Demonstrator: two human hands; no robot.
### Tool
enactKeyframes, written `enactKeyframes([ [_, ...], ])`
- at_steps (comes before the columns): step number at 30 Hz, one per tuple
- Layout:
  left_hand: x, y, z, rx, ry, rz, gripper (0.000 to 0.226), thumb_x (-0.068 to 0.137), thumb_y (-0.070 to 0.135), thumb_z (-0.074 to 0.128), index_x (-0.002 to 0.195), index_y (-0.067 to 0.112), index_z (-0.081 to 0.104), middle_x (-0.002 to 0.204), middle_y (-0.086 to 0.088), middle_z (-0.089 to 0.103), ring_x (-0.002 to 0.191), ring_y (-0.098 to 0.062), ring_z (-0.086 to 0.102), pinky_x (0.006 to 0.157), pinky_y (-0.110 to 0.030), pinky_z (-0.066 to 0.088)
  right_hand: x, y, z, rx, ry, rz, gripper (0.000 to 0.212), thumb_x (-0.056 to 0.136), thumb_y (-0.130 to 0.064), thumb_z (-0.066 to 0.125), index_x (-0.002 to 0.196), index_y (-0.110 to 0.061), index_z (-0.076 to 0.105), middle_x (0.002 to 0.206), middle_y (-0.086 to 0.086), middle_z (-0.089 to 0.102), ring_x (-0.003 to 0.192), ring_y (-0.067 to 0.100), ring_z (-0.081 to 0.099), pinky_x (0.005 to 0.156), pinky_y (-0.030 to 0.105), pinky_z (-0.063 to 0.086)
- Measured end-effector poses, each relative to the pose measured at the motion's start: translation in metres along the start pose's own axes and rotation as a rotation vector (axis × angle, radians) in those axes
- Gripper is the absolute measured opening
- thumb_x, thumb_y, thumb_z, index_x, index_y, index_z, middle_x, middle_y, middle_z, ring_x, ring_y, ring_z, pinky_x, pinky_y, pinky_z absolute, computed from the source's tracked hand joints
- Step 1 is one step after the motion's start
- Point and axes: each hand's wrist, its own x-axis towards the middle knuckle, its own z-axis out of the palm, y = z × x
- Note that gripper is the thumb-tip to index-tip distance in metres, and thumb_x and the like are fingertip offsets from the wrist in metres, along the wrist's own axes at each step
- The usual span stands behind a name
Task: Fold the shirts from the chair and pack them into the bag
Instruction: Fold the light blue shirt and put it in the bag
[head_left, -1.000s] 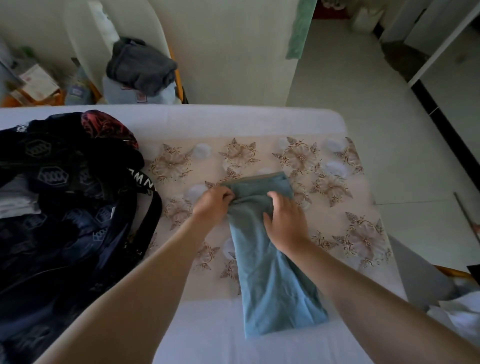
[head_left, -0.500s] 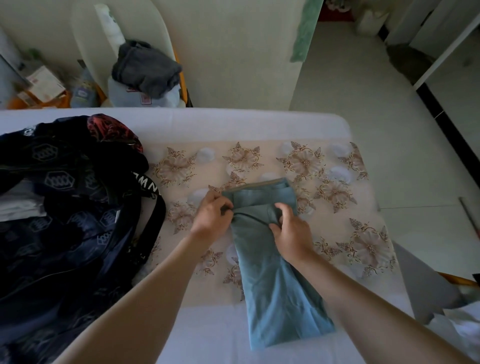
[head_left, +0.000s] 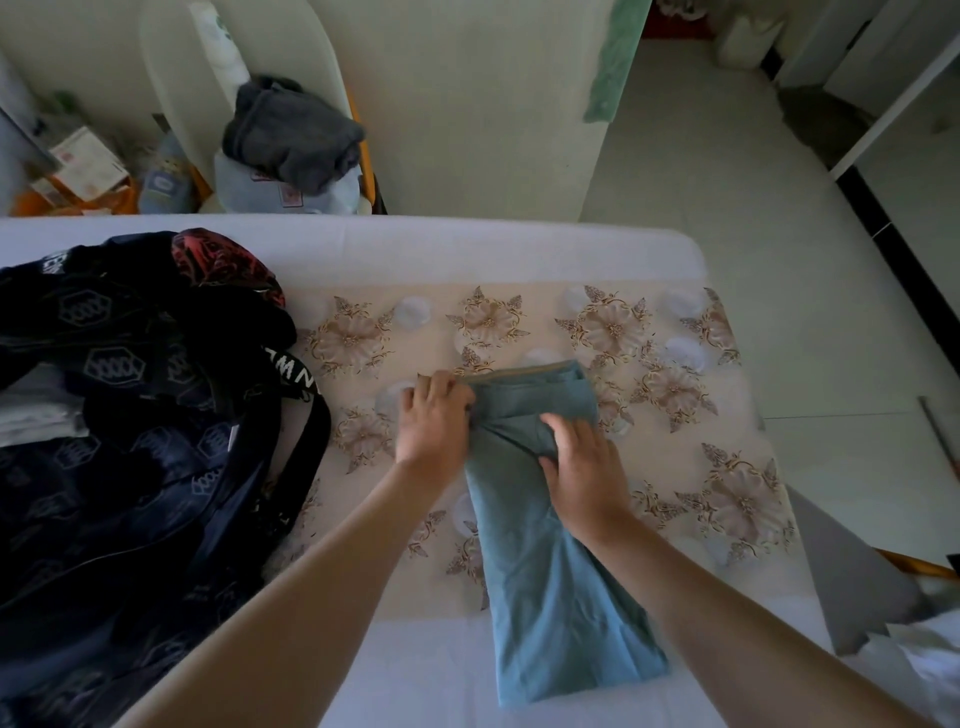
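head view: the blue shirt (head_left: 550, 597) lay on the bed (head_left: 467, 249) just right of the bag (head_left: 130, 467), already narrowed to a long strip running away from the person. both hands were at its far end. the left hand (head_left: 434, 415) had its grip curled tight on the strip's bag-side edge, pinching the cloth. the right hand (head_left: 582, 467) was on the side away from the bag, fingers bent over a raised fold with the thumb tucked under, so that grip was closed on cloth too.

my guess is the step was folding the far end back toward the near end. to do it well i'd keep both side edges lined up, lift evenly with both hands, lay it flat, then smooth out the pucker between the hands before the next fold.

more clothes, a grey one (head_left: 296, 135) on top, sat on the chair (head_left: 171, 62) beyond the bag.

writing: the bag's strap (head_left: 296, 371) showed white capitals, i could only make out something like "nw". the hexagon logos and the box labels beyond the bag were too small to read.
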Motion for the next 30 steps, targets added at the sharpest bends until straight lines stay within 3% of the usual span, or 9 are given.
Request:
enactKeyframes([
  [4, -0.043, 0.038, 0.009, -0.115, 0.172, 0.298, 0.028, 0.084, 0.013, 0.046, 0.105, 0.017, 0.064, 0.112, -0.001, 0.059, 0.098, -0.025, 0.056, 0.089, -0.037, 0.041, -0.023, -0.004, -0.003, -0.088, 0.116, -0.272, 0.040, 0.089, -0.013, 0.062, 0.129, -0.012, 0.061, 0.127, 0.010, 0.056, 0.113, 0.028, 0.053, 0.097, 0.040, 0.044],
  [6, -0.067, 0.038, 0.026, -0.089, 0.013, 0.343, 0.037, 0.092, 0.032, 0.048, 0.122, 0.016, 0.061, 0.131, -0.003, 0.056, 0.117, -0.027, 0.053, 0.100, -0.038, 0.040, -0.045, 0.006, 0.000, -0.127, -0.029, -0.260, 0.047, 0.098, -0.027, 0.049, 0.141, -0.011, 0.051, 0.147, 0.012, 0.045, 0.134, 0.029, 0.044, 0.110, 0.044, 0.038],
  [8, -0.085, 0.027, 0.041, -0.003, -0.115, 0.325, 0.061, 0.094, 0.049, 0.044, 0.146, 0.017, 0.044, 0.156, -0.005, 0.036, 0.144, -0.027, 0.032, 0.117, -0.043, 0.028, -0.066, 0.018, 0.001, -0.210, -0.189, -0.241, 0.059, 0.100, -0.041, 0.035, 0.154, -0.014, 0.034, 0.162, 0.011, 0.024, 0.149, 0.027, 0.024, 0.119, 0.046, 0.026],
  [10, -0.095, 0.023, 0.043, 0.099, -0.146, 0.300, 0.068, 0.095, 0.054, 0.035, 0.153, 0.018, 0.032, 0.163, -0.007, 0.021, 0.150, -0.026, 0.018, 0.121, -0.047, 0.021, -0.080, 0.024, -0.005, -0.251, -0.255, -0.232, 0.065, 0.100, -0.045, 0.031, 0.157, -0.017, 0.023, 0.165, 0.011, 0.013, 0.152, 0.027, 0.013, 0.121, 0.048, 0.020],
  [14, -0.124, 0.051, 0.025, 0.112, -0.133, 0.305, 0.060, 0.094, 0.041, 0.038, 0.146, 0.011, 0.046, 0.159, -0.011, 0.030, 0.146, -0.030, 0.028, 0.116, -0.050, 0.031, -0.102, 0.016, -0.024, -0.287, -0.251, -0.266, 0.067, 0.098, -0.038, 0.045, 0.157, -0.013, 0.024, 0.166, 0.011, 0.008, 0.153, 0.027, 0.013, 0.121, 0.047, 0.022],
  [17, -0.169, 0.069, 0.033, 0.021, -0.131, 0.404, 0.069, 0.092, 0.051, 0.043, 0.149, 0.012, 0.041, 0.159, -0.006, 0.031, 0.147, -0.025, 0.027, 0.116, -0.047, 0.032, -0.133, 0.017, -0.028, -0.292, -0.271, -0.325, 0.066, 0.098, -0.037, 0.041, 0.157, -0.012, 0.024, 0.167, 0.007, 0.007, 0.153, 0.023, 0.012, 0.119, 0.044, 0.019],
  [22, -0.230, 0.057, 0.046, 0.095, -0.201, 0.477, 0.095, 0.084, 0.074, 0.045, 0.156, 0.016, 0.025, 0.164, -0.009, 0.014, 0.152, -0.026, 0.011, 0.120, -0.045, 0.014, -0.182, 0.046, -0.035, -0.328, -0.377, -0.398, 0.086, 0.090, -0.067, 0.040, 0.156, -0.012, 0.029, 0.165, 0.013, 0.014, 0.152, 0.028, 0.014, 0.117, 0.043, 0.018],
  [26, -0.242, 0.054, 0.041, 0.086, -0.146, 0.535, 0.057, 0.094, 0.043, 0.048, 0.141, 0.011, 0.053, 0.152, -0.015, 0.043, 0.141, -0.030, 0.040, 0.113, -0.043, 0.038, -0.189, 0.043, -0.043, -0.354, -0.366, -0.397, 0.096, 0.081, -0.072, 0.047, 0.153, -0.009, 0.034, 0.163, 0.016, 0.020, 0.150, 0.031, 0.022, 0.118, 0.043, 0.019],
  [30, -0.232, 0.072, 0.018, -0.171, -0.215, 0.316, 0.041, 0.089, 0.021, 0.046, 0.119, 0.006, 0.069, 0.131, -0.011, 0.063, 0.123, -0.027, 0.059, 0.091, -0.038, 0.055, -0.188, 0.032, -0.043, -0.341, -0.346, -0.368, 0.081, 0.076, -0.056, 0.070, 0.140, -0.010, 0.054, 0.156, 0.017, 0.036, 0.136, 0.036, 0.046, 0.101, 0.046, 0.049],
])
